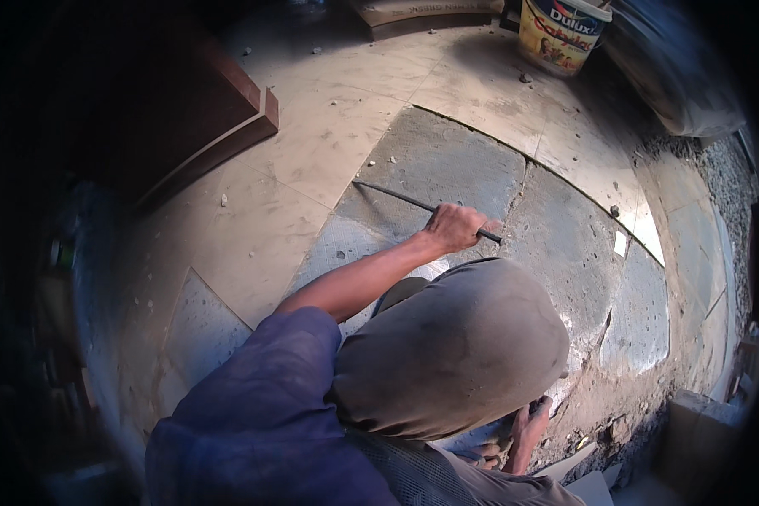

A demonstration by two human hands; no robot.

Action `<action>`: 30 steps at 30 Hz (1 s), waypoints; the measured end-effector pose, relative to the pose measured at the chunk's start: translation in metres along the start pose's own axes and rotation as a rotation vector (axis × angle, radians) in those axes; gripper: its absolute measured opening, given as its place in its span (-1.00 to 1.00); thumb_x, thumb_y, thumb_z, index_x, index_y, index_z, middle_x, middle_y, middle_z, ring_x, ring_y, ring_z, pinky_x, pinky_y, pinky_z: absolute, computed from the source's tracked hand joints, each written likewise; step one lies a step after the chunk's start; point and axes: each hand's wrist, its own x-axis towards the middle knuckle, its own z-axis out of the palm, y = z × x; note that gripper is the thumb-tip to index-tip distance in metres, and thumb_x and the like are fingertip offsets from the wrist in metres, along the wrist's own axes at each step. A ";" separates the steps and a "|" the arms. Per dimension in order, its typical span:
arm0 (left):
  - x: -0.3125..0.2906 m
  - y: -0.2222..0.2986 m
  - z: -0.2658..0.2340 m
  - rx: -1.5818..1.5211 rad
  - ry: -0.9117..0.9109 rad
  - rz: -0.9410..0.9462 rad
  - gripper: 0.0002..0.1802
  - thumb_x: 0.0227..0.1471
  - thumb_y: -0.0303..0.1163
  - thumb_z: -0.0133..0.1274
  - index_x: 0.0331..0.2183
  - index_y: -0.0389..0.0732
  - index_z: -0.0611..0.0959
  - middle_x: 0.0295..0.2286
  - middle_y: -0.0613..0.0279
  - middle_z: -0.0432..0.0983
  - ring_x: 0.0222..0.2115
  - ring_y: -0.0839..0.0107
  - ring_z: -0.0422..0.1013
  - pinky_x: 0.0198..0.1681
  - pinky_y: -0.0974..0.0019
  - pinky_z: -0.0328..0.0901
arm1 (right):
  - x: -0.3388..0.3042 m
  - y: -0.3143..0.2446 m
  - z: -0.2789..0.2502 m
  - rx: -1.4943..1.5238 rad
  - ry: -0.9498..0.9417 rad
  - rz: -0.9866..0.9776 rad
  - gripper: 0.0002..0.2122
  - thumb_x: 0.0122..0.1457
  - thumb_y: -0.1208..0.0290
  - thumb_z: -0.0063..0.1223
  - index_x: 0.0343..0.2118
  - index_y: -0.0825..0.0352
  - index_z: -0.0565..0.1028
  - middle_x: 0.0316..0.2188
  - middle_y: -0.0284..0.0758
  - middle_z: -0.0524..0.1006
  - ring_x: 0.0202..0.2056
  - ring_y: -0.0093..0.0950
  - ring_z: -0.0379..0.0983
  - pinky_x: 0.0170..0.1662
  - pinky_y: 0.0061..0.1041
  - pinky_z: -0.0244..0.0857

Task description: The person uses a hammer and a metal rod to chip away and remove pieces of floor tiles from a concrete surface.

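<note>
My left hand (457,227) is closed around a thin dark metal rod (396,196). The rod slants from its short end at my fist to a far tip at the edge where bare grey cement (447,152) meets the beige floor tiles (287,181). Below my bent knee (464,337), which fills the middle, my right hand (530,432) shows only in part. Its fingers are curled close to something dark that I cannot make out. Beside the rod's tip lie small crumbs of debris.
A wooden furniture corner (261,114) juts in at the left. At the back stand a paint bucket (561,38) and a full sack (426,15). Loose rubble (624,413) and broken tile pieces (569,462) lie at the lower right. A small white chip (621,244) rests on the cement.
</note>
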 end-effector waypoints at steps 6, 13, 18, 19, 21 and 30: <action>0.001 -0.002 0.008 0.003 0.023 0.012 -0.49 0.18 -0.06 0.03 -0.66 -0.22 0.59 -0.70 0.00 0.48 -0.67 0.05 0.48 -0.62 0.04 0.31 | 0.032 0.034 -0.034 0.251 -0.043 0.270 -0.82 0.14 0.42 -0.06 -0.23 0.36 0.38 -0.57 -0.43 0.32 -0.63 -0.56 0.21 -0.58 -0.53 0.16; 0.006 -0.016 0.040 0.042 -0.054 -0.067 -0.52 0.17 -0.07 0.03 -0.61 -0.23 0.65 -0.68 -0.05 0.51 -0.63 0.04 0.51 -0.58 0.03 0.35 | 0.088 -0.119 -0.176 0.490 -0.121 0.334 -0.80 0.26 0.20 0.09 -0.35 0.17 0.36 -0.64 -0.58 0.25 -0.74 -0.77 0.09 -0.73 -0.70 -0.03; 0.015 -0.023 0.054 0.051 -0.032 -0.060 -0.53 0.18 -0.07 0.05 -0.60 -0.22 0.64 -0.64 0.03 0.54 -0.66 0.10 0.49 -0.62 0.07 0.31 | 0.153 -0.199 -0.188 0.508 -0.086 0.302 -0.83 0.31 0.18 0.03 -0.30 0.12 0.35 -0.58 -0.61 0.25 -0.66 -0.79 0.13 -0.63 -0.72 0.07; 0.017 -0.019 0.056 0.040 -0.003 -0.049 -0.55 0.17 -0.08 0.06 -0.60 -0.20 0.65 -0.65 0.06 0.53 -0.66 0.12 0.48 -0.61 0.09 0.31 | 0.172 -0.194 -0.189 0.470 -0.139 0.301 -0.83 0.30 0.18 0.05 -0.31 0.11 0.34 -0.60 -0.62 0.23 -0.68 -0.79 0.10 -0.66 -0.73 0.03; 0.019 -0.014 0.056 0.048 -0.097 -0.108 -0.56 0.16 -0.09 0.08 -0.60 -0.20 0.66 -0.65 0.06 0.53 -0.66 0.13 0.48 -0.60 0.09 0.32 | 0.189 -0.212 -0.165 0.497 -0.197 0.302 -0.82 0.30 0.18 0.05 -0.32 0.11 0.33 -0.61 -0.62 0.23 -0.69 -0.80 0.07 -0.68 -0.73 0.00; 0.016 -0.027 0.069 0.055 -0.135 -0.085 -0.66 0.14 -0.15 0.08 -0.53 -0.16 0.72 -0.65 0.01 0.56 -0.65 0.15 0.53 -0.60 0.09 0.34 | 0.135 -0.235 0.061 1.302 0.071 0.432 -0.74 0.25 0.23 0.14 -0.32 0.20 0.27 -0.65 -0.62 0.20 -0.72 -0.79 0.09 -0.74 -0.77 0.00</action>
